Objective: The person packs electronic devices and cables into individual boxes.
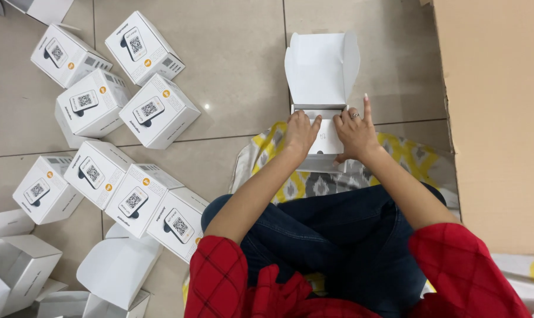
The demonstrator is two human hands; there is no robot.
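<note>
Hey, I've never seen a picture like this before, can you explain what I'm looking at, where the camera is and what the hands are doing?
There is no machine here. A camera worn on a person's head looks straight down, so you see their own arms, red sleeves and jeans as they sit on a patterned cloth on a tiled floor. The left hand and right hand both press on a small white box whose lid stands open. To the left lie closed white boxes with a printed picture on top, and empty open ones nearer the corner. A big cardboard box stands at the right.
</note>
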